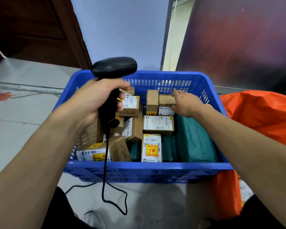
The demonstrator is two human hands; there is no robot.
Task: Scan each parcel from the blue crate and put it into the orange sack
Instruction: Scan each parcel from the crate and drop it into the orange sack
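Scanner (114, 67) gripped in left hand (92, 100). Box (165, 99) at crate's (147, 168) 1 o'clock pinched by right hand (186, 103). Probably light, stiff card; best held across opposite faces.

both bare arms reach forward. the left hand (96, 100) is upright, fingers curled tight round the scanner (114, 66) handle. the right hand (186, 104), palm down, pinches a box (166, 99) between fingers and thumb.

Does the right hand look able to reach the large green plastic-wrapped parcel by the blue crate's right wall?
Probably yes: the large green plastic-wrapped parcel lies uncovered just near the right hand, nothing between them.
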